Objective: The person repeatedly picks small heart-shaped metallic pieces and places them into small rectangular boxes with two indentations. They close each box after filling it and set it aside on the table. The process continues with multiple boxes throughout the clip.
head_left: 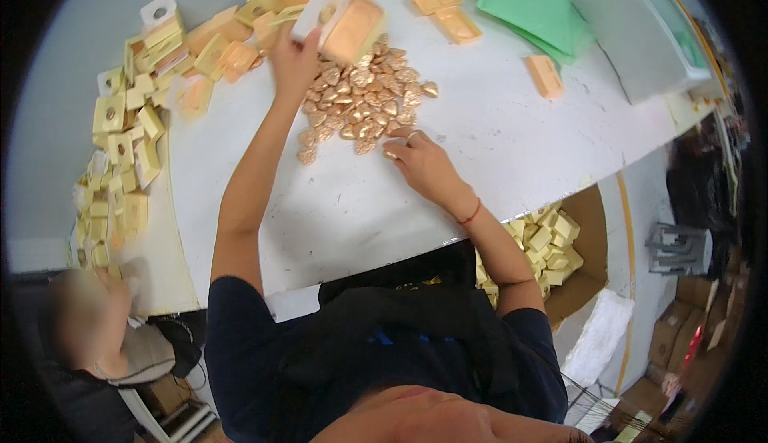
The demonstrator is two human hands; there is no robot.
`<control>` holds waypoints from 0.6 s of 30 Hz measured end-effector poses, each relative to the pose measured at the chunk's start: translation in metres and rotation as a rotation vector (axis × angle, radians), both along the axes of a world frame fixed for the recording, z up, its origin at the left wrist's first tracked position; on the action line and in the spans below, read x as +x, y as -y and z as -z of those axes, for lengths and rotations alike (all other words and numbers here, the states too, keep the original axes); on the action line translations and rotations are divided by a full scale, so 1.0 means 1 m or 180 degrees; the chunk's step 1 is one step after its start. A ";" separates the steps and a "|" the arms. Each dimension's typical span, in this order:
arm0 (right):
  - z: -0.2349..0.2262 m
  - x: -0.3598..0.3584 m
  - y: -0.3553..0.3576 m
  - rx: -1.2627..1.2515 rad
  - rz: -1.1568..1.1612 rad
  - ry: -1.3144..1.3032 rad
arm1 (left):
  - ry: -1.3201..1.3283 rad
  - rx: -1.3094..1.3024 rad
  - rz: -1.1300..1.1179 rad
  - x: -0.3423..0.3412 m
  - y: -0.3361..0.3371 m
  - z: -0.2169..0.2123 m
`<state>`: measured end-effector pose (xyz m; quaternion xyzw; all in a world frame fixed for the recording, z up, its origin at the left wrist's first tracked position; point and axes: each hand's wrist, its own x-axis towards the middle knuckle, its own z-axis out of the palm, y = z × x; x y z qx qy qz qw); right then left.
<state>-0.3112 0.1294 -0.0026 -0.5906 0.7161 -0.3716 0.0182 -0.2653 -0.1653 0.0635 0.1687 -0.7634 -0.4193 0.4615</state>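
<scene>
My left hand (296, 63) is closed on the edge of an opened small box (354, 29), peach-orange with a white flap, raised above the far side of a pile of shiny rose-gold, heart-like pieces (364, 95). Slight blur softens the box. At the near right edge of the pile is my right hand (428, 169), its thumb and fingers curled around one gold piece (390, 153) that only partly shows. A red string circles that wrist.
Many yellow and orange boxes (120, 147) line the table's left and far edges. An open orange box (444, 7), green sheets (528, 3) and another orange box (545, 76) lie far right. A carton (590, 235) of yellow boxes stands below right. Another person (120, 339) sits left.
</scene>
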 end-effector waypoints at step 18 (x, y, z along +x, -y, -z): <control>-0.031 0.155 0.022 -0.0251 -0.0541 -0.0082 | 0.0124 0.0980 -0.1235 0.254 -0.214 0.072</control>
